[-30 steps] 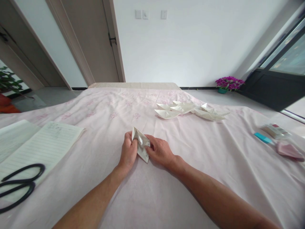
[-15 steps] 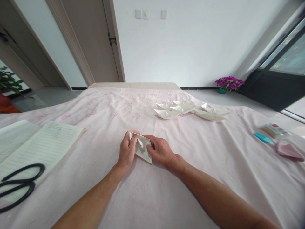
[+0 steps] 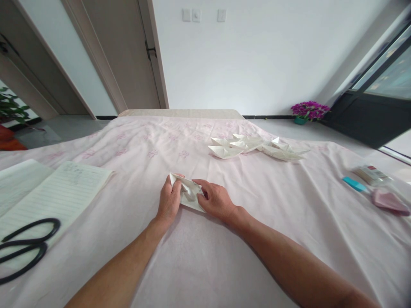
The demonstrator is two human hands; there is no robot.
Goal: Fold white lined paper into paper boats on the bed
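While in the grip of left hand [image 3: 168, 200] and right hand [image 3: 218, 201], folded paper [image 3: 191, 193] between them

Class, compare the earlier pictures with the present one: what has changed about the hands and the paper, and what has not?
The folded paper has swung from steep to more sideways, and the left hand has shifted slightly left. Both it and the right hand keep hold. The paper boats, notebook and scissors stayed put.
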